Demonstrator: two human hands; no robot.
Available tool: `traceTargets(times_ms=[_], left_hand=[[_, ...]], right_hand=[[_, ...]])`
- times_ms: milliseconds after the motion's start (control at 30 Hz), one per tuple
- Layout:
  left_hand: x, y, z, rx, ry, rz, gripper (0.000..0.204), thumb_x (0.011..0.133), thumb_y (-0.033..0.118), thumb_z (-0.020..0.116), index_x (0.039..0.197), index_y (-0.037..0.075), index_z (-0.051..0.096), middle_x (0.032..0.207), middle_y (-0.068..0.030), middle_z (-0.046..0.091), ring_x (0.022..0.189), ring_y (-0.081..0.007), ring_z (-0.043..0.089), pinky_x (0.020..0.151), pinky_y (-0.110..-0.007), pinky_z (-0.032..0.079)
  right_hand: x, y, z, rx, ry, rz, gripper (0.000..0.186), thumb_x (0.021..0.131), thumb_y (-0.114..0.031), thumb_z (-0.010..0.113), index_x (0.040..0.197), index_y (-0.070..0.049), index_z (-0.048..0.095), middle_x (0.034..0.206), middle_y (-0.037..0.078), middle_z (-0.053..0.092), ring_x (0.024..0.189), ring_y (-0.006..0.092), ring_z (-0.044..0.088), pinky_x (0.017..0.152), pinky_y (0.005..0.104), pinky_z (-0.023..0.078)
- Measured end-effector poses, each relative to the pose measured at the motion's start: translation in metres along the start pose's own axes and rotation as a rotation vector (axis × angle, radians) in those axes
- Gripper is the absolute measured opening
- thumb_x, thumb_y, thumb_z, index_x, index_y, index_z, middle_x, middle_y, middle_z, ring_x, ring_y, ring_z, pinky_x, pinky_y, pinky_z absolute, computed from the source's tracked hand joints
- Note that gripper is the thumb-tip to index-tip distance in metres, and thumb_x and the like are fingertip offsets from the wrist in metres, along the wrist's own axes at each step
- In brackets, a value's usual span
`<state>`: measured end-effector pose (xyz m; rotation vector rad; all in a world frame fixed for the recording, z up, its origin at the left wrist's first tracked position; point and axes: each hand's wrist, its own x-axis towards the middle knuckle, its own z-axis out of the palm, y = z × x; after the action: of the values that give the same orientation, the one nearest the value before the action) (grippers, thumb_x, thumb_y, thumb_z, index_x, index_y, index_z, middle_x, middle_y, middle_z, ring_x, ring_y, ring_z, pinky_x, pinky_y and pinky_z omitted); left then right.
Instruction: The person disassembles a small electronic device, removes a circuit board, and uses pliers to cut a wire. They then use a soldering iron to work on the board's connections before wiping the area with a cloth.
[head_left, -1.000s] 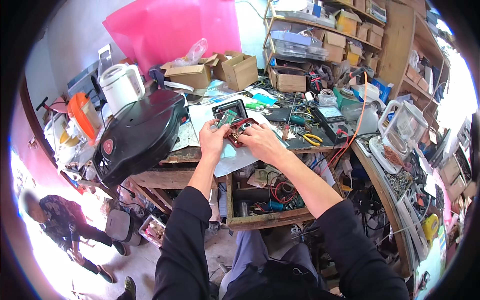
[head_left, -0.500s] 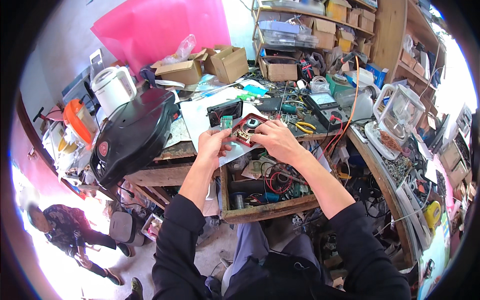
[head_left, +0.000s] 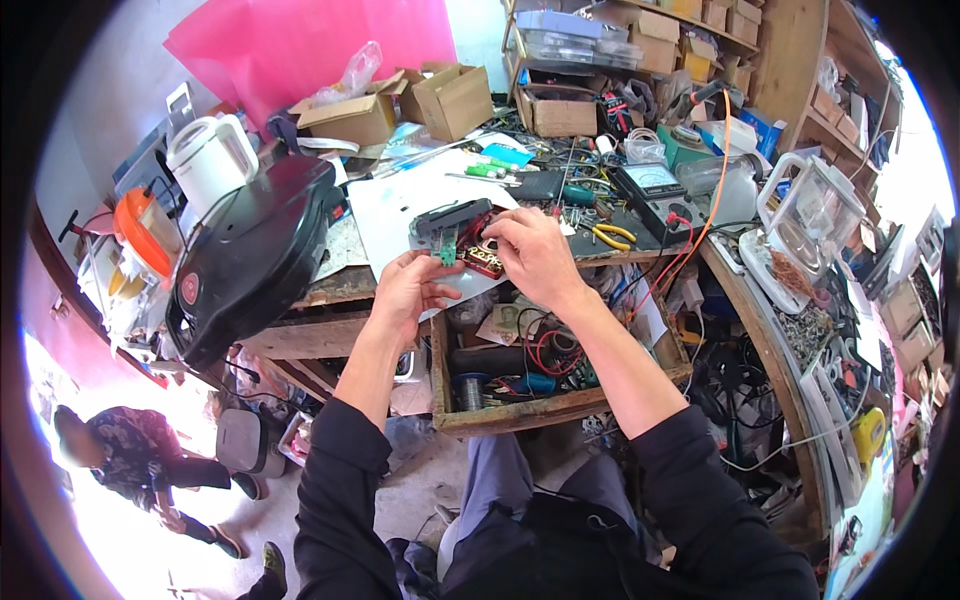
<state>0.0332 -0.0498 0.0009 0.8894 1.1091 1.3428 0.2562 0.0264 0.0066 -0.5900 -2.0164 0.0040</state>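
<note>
Green and red, the small circuit assembly (head_left: 470, 250) sits between our two hands at the workbench's front edge (head_left: 330, 290), just above one open wooden drawer (head_left: 520, 410) full of wire. Our left hand (head_left: 410, 290) pinches its green board from below, fingers curled; our right hand (head_left: 535, 255) closes over its red side from above. One black domed cooker (head_left: 250, 260) crowds the left, one white kettle (head_left: 210, 160) behind it, one meter (head_left: 655, 185) and yellow-handled pliers (head_left: 610, 235) to the right; free room is only the white sheet (head_left: 400, 205) behind our hands
</note>
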Motion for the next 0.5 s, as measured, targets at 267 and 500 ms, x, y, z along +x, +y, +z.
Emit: traceTargets(times_ms=[267, 500], left_hand=[[0.004, -0.006, -0.004, 0.044, -0.063, 0.021, 0.039, 0.108, 0.022, 0.059, 0.140, 0.002, 0.049, 0.115, -0.0171, 0.078, 0.073, -0.0198, 0.076, 0.061, -0.029, 0.056], [0.006, -0.006, -0.012, 0.044, -0.103, 0.025, 0.044, 0.108, 0.020, 0.059, 0.144, -0.002, 0.047, 0.117, -0.0180, 0.077, 0.075, -0.0206, 0.077, 0.055, -0.027, 0.056]], right_hand=[[-0.024, -0.004, 0.007, -0.014, 0.156, 0.018, 0.026, 0.087, -0.018, 0.080, 0.111, -0.008, 0.074, 0.125, 0.012, 0.069, 0.118, 0.0354, 0.064, 0.105, 0.0501, 0.045], [-0.028, 0.000, 0.015, -0.137, 0.125, -0.122, 0.040, 0.084, -0.024, 0.084, 0.119, -0.010, 0.073, 0.130, 0.014, 0.067, 0.124, 0.0367, 0.060, 0.113, 0.0557, 0.040]])
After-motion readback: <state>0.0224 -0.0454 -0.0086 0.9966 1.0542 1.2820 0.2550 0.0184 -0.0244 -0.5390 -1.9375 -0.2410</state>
